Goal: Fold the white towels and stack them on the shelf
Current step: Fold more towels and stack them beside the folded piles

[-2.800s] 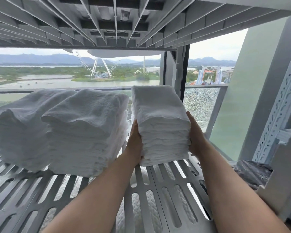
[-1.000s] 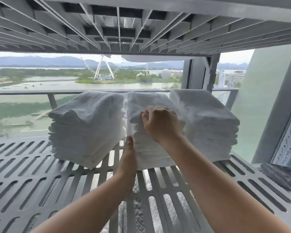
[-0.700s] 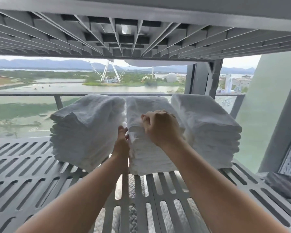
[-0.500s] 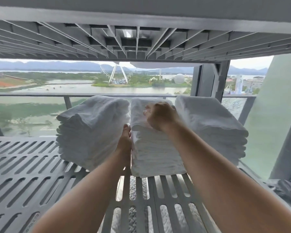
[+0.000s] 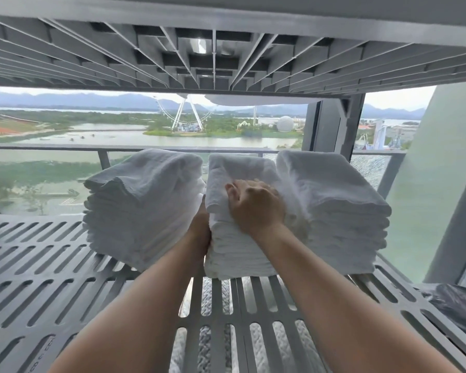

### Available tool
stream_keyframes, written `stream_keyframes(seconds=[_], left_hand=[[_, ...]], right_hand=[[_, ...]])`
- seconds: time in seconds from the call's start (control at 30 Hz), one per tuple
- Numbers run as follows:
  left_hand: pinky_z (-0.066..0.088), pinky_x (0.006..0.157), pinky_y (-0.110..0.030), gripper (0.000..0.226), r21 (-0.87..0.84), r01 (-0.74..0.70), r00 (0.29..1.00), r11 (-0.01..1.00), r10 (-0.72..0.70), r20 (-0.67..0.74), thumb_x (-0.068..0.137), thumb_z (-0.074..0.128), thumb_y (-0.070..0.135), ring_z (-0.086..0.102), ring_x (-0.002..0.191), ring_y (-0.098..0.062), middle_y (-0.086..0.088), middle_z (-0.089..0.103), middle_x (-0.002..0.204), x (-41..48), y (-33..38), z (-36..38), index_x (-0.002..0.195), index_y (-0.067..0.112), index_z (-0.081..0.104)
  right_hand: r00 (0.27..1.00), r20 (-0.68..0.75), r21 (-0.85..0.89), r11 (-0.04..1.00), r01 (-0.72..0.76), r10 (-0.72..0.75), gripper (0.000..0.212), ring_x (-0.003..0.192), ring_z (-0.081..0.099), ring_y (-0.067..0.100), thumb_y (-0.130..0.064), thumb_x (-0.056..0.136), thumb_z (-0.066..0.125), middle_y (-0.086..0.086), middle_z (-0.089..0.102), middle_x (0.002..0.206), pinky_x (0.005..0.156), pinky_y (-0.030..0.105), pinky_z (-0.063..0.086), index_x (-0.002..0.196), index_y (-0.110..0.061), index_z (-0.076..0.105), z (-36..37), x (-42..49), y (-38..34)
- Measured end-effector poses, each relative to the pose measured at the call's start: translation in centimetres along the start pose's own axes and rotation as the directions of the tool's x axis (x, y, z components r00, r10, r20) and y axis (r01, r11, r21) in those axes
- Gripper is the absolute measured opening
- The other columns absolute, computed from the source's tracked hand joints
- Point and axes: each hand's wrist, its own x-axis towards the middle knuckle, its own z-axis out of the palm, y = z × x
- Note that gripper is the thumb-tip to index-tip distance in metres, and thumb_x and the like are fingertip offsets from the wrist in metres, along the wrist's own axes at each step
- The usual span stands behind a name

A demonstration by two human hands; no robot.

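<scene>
on the shelf (image 5: 65, 265): three stacks of folded white towels are set in a row; the middle stack (image 5: 240, 254) sits between the left stack (image 5: 145, 205) and the right stack (image 5: 334, 205), touching the right one.
step: the middle stack is judged to be getting squared and settled in place.
next move: a light, even push is called for, so its front is brought level without the top towels being dragged askew.
left hand (image 5: 201, 232): laid against the middle stack's left side, in the gap; fingers appear straight, tips hidden.
right hand (image 5: 256, 208): curled on the middle stack's top front edge; whether cloth is pinched cannot be told.
</scene>
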Motion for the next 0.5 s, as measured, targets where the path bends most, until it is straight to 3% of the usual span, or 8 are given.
stream_keyframes(seconds=[0.13, 0.23, 0.33, 0.43, 0.5], left_hand=[[0.058, 0.055, -0.025, 0.053, -0.133, -0.009, 0.997, 0.991, 0.020, 0.078, 0.109, 0.029, 0.038, 0.076, 0.074, -0.019, -0.010, 0.078, 0.083, 0.3, -0.5, -0.2, 0.099, 0.009, 0.072], [0.059, 0.065, -0.021, 0.067, -0.249, 0.007, 0.986, 0.968, 0.035, 0.164, 0.110, 0.025, 0.034, 0.076, 0.087, -0.013, -0.007, 0.079, 0.094, 0.4, -1.3, 0.0, 0.085, 0.015, 0.084], [0.057, 0.057, -0.018, 0.073, -0.304, 0.004, 0.985, 0.953, 0.048, 0.164, 0.110, 0.023, 0.031, 0.076, 0.076, -0.009, -0.003, 0.079, 0.082, 0.8, -1.5, 0.3, 0.071, 0.016, 0.083], [0.057, 0.053, -0.022, 0.049, -0.297, 0.001, 0.989, 0.955, 0.043, 0.142, 0.109, 0.028, 0.031, 0.076, 0.074, -0.015, -0.009, 0.078, 0.083, 1.3, -1.7, 0.1, 0.098, 0.008, 0.070], [0.057, 0.053, -0.021, 0.043, -0.242, -0.012, 0.993, 0.970, 0.041, 0.113, 0.109, 0.031, 0.033, 0.076, 0.072, -0.015, -0.009, 0.078, 0.082, 1.3, -1.6, 0.0, 0.101, 0.006, 0.064]], right_hand=[[0.964, -0.265, -0.024, 0.999, 0.025, -0.030, 0.055, 0.127, 0.056, 0.024, -0.050, 0.102, 0.025, -0.001, 0.069, 0.127, 0.108, 0.043, 0.037, 0.122, -0.022, 0.067, 1.3, -3.5, -0.2], [0.929, -0.348, -0.014, 0.991, 0.132, -0.129, 0.050, 0.135, 0.047, 0.027, -0.048, 0.103, 0.029, 0.002, 0.058, 0.140, 0.111, 0.047, 0.032, 0.134, -0.020, 0.057, 3.0, -5.3, 0.9], [0.899, -0.388, -0.045, 0.979, 0.199, -0.201, 0.049, 0.136, 0.045, 0.030, -0.047, 0.101, 0.037, 0.005, 0.053, 0.143, 0.113, 0.051, 0.029, 0.139, -0.020, 0.053, 4.5, -5.9, 1.6], [0.906, -0.380, -0.076, 0.982, 0.171, -0.187, 0.049, 0.134, 0.046, 0.032, -0.047, 0.101, 0.039, 0.006, 0.054, 0.142, 0.113, 0.051, 0.029, 0.140, -0.019, 0.052, 5.0, -5.4, 1.6], [0.905, -0.381, -0.089, 0.982, 0.165, -0.187, 0.049, 0.133, 0.047, 0.033, -0.047, 0.101, 0.040, 0.007, 0.055, 0.140, 0.112, 0.052, 0.030, 0.139, -0.018, 0.054, 5.1, -5.4, 1.6]])
